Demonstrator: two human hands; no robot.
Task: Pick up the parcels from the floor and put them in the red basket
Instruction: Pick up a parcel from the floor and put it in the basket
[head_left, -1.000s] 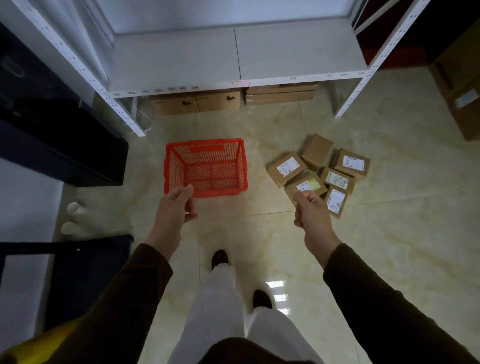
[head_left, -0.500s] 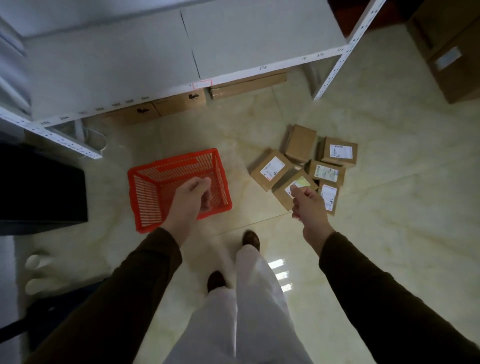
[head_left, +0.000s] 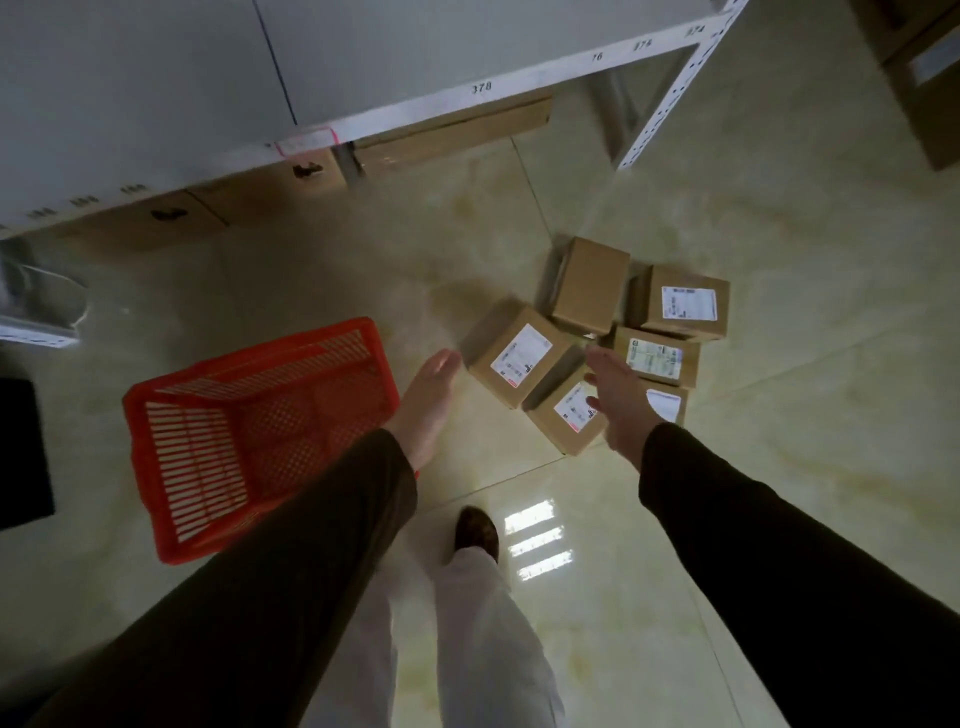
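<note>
Had just leaned in, so both hands went from curled to spread flat: left hand (head_left: 428, 402) and right hand (head_left: 618, 400) empty over the parcels (head_left: 524, 356) on the floor beside the empty red basket (head_left: 249, 441).

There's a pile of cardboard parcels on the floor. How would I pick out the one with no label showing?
Start at the red basket on the tiled floor, then look to its right, where a cluster of parcels lies near the white shelf leg. The plain parcel sits at the cluster's far edge, nearest the shelf. Its visible faces are bare brown cardboard, while each neighbour shows a white printed label.
</note>
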